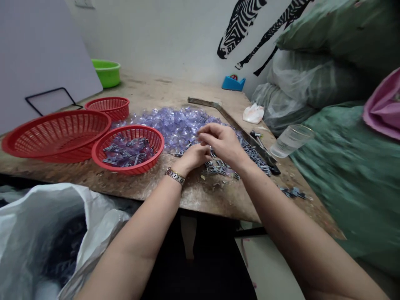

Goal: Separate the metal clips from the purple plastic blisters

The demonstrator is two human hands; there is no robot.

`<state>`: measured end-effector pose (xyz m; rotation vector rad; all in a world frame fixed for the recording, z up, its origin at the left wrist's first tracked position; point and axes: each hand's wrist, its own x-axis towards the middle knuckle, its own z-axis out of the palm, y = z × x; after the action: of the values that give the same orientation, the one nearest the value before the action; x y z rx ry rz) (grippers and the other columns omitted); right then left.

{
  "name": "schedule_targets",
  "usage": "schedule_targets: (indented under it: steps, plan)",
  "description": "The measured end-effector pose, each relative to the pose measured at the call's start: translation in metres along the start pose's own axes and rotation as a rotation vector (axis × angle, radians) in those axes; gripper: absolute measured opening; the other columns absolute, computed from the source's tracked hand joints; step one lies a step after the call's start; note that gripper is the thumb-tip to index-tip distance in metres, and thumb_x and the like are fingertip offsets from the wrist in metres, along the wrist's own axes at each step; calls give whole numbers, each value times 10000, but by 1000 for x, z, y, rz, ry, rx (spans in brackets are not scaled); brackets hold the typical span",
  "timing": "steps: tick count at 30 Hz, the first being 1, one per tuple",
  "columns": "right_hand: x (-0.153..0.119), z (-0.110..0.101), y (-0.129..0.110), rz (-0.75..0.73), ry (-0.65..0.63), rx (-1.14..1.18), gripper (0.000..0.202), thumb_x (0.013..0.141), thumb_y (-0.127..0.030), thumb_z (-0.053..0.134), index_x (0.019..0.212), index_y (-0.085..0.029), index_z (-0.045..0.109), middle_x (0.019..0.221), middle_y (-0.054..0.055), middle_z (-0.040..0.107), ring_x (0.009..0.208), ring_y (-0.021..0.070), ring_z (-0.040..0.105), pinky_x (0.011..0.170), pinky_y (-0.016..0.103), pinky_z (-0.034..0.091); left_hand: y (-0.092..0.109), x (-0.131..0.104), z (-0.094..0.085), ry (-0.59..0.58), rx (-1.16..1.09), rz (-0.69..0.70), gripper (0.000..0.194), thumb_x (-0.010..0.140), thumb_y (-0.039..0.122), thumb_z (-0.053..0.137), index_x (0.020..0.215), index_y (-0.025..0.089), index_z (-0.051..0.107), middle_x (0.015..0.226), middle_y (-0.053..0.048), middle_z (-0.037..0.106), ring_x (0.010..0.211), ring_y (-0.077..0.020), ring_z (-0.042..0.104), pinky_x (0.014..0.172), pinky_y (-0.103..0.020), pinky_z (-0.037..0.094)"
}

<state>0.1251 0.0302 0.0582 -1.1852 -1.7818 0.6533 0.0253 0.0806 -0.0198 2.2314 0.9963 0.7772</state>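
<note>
My left hand [195, 158], with a metal watch on its wrist, is closed low over the table. Just above and to its right, my right hand [221, 141] is closed too, its fingertips bent down toward the left hand. What the fingers hold is hidden or too small to make out. Behind the hands spreads a heap of clear purple plastic pieces [175, 123]. Under and right of them lie many small grey parts [251, 152]. A red basket [159, 146] to the left contains purple pieces joined with grey parts.
Two more red baskets, one large [56, 146] and one small [108, 100], stand at the left. A bent metal bar [231, 121] borders the grey parts. Near the right edge are a glass [290, 141] and stacked green sacks [350, 166]. A blue tape dispenser [233, 83] sits by the wall.
</note>
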Motion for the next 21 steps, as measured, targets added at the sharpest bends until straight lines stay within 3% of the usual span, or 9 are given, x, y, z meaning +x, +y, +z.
schedule_targets:
  steps: [4,7,15,18,21]
  plan:
    - [-21,-26,45,168,-43,-237,101,744,-198,558,731,-187,657,658,-9,649,676,153,594,687,296,450,9,-6,-4,-158,178,-72,80,698,156,628,749,169,688,729,-37,648,715,-176,577,700,-286,450]
    - [-41,-29,57,208,-26,-290,110,736,-229,572,742,-195,677,692,8,679,681,174,608,682,305,442,15,-7,-7,-158,191,-116,126,756,180,596,821,179,704,773,-42,663,762,-185,593,708,-282,443]
    - [-72,-18,47,173,142,-296,138,725,-300,574,780,-242,686,812,76,736,760,243,650,743,382,480,14,-2,-9,-80,177,-75,166,879,198,516,865,137,670,921,-88,689,842,-160,588,754,-284,417]
    - [-85,-16,37,169,209,-375,134,728,-334,591,796,-279,692,872,82,744,833,268,670,780,412,489,23,-2,-15,-33,198,-78,162,902,192,505,820,147,638,923,-85,701,805,-126,577,695,-287,385]
    - [-99,-14,33,213,217,-421,153,752,-391,602,851,-329,701,862,76,742,816,265,687,711,406,514,42,-5,-22,-7,188,-46,187,923,189,478,782,140,591,926,-68,703,811,-87,571,689,-292,361]
